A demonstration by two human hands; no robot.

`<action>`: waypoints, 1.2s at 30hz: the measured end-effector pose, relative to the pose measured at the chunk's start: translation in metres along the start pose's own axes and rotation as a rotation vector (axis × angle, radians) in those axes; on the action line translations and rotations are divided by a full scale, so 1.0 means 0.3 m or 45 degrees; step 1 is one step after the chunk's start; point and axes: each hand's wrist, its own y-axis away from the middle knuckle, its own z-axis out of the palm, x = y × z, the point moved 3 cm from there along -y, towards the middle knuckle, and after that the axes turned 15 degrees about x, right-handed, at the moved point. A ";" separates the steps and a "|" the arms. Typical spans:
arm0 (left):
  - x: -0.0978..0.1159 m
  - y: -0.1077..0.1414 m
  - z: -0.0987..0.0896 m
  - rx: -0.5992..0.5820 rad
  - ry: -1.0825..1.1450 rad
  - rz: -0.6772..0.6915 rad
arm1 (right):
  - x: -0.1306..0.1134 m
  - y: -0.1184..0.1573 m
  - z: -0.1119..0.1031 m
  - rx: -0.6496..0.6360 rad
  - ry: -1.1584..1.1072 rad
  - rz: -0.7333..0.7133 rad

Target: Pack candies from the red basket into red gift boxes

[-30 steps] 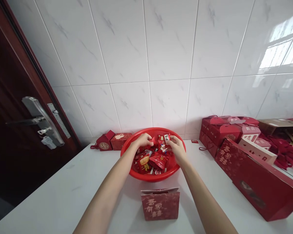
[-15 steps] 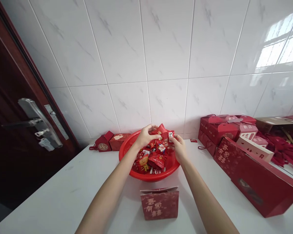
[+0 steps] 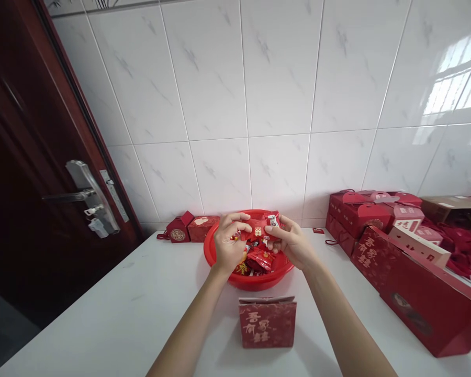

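Seen from above, a white tabletop [image 3: 168,319] is set against a wall of pale marbled tiles [image 3: 215,84]. At the centre, just over a round red plastic basket [image 3: 255,284], a shiny red packet [image 3: 258,231] with a gold emblem is held up between two bare hands. Its left end is pinched by the fingers of the left hand [image 3: 230,241]; its right end is met by the thumb of the right hand [image 3: 294,243]. A smaller packet with a white label [image 3: 273,221] is gripped by the right hand too — dark characters are printed on it. Below the hands, more wrapped sweets [image 3: 261,258], mostly red, are heaped in the basket, partly hidden by the wrists and fingers.

Nearer the viewer, between the forearms, a small dark-red carton [image 3: 267,323] is stood upright, its front printed with pale Chinese characters. Beyond the basket to the left, a house-shaped red box [image 3: 179,230] and a rectangular patterned box [image 3: 202,229] are placed side by side along the wall. At the right, red gift boxes [image 3: 355,213] are stacked beside crimson ribbons [image 3: 461,250] — a long red box with a clear window [image 3: 424,293] is laid before them. At far left, a dark wooden door [image 3: 19,157] is seen.
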 end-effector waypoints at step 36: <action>0.093 0.034 0.040 -0.321 0.669 -1.094 | -0.124 0.112 0.012 0.104 0.385 -0.363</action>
